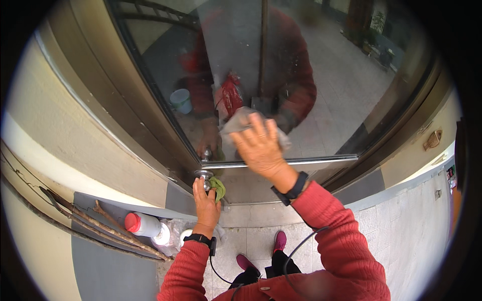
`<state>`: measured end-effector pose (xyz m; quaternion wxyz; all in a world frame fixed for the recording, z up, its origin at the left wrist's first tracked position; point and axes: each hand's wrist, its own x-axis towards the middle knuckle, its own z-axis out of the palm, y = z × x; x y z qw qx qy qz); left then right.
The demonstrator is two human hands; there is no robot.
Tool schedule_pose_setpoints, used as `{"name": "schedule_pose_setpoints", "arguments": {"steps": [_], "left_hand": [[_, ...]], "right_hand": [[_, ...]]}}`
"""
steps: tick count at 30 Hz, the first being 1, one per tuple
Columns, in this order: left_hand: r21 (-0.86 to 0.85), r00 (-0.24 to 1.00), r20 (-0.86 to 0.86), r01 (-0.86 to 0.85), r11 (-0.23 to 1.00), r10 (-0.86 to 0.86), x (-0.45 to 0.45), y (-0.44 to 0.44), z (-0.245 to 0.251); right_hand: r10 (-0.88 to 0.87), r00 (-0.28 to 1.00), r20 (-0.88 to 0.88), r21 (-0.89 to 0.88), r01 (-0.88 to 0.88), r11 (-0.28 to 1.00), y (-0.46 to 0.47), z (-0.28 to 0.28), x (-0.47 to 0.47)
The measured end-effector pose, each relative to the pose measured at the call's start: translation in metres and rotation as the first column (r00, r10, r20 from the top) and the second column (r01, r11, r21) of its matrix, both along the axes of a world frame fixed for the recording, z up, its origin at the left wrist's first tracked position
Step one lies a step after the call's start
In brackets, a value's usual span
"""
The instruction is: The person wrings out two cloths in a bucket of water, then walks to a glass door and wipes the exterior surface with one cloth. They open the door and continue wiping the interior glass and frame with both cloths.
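Observation:
My right hand (260, 146) lies with spread fingers on a greyish cloth (241, 120), pressed against the glass pane (331, 113) of a door, just above its metal crossbar (320, 159). Part of the cloth is hidden under the palm. Lower left, my left hand (206, 203) is at the round metal doorknob (203, 174), with its fingers around the knob's near end and a green cloth (217, 188) held beside it. The glass reflects a red-sleeved person, a red bag and a light-coloured bucket.
Long wooden sticks (109, 229) lean along the wall at the lower left. Beside them are a white container with a red lid (141, 224) and clear plastic wrapping (175, 229). The brown door frame (150, 128) curves around the glass. A small fish-shaped ornament (433, 140) hangs on the right wall.

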<state>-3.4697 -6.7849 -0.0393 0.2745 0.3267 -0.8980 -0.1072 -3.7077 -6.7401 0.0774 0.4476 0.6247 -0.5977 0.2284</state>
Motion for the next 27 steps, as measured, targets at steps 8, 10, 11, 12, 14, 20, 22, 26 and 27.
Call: {"name": "schedule_pose_setpoints", "arguments": {"steps": [8,10,11,12,14,20,22,26,27], "left_hand": [[-0.001,0.999,0.043,0.003,1.0,-0.003,0.003,0.001,0.006],[0.059,0.993,0.116,-0.014,0.998,0.008,0.003,0.001,0.008],[-0.017,0.999,0.049,0.011,1.0,-0.01,0.003,0.001,0.009],[-0.049,0.999,0.025,0.021,0.999,-0.02,0.003,0.001,0.01],[-0.044,0.999,0.026,0.026,0.999,-0.025,0.004,0.002,0.011],[-0.022,1.0,0.017,0.019,1.0,-0.019,0.003,0.004,0.013],[0.058,0.998,0.06,-0.004,0.998,0.0,0.003,0.005,0.014],[0.103,0.997,0.073,-0.008,0.995,0.0,0.004,0.006,0.018],[0.044,1.0,0.015,0.012,0.999,-0.013,0.005,0.006,0.018]], "right_hand": [[0.186,0.917,-0.352,0.447,-0.01,0.894,-0.034,0.034,0.048],[0.216,0.945,-0.245,0.302,-0.138,0.943,-0.022,0.06,0.023],[0.241,0.95,-0.198,0.284,-0.18,0.942,-0.012,0.076,0.007],[0.195,0.968,-0.155,0.146,-0.173,0.974,0.0,0.095,-0.012],[-0.002,0.991,-0.136,0.012,0.004,1.0,0.033,0.134,-0.054],[-0.242,0.967,0.078,-0.527,0.246,0.813,0.144,0.199,-0.169],[-0.305,0.947,0.098,-0.601,0.3,0.74,0.155,0.2,-0.184],[-0.272,0.92,0.283,-0.681,0.392,0.618,0.113,0.203,-0.153],[-0.248,0.914,0.322,-0.674,0.405,0.617,0.09,0.208,-0.135]]}}
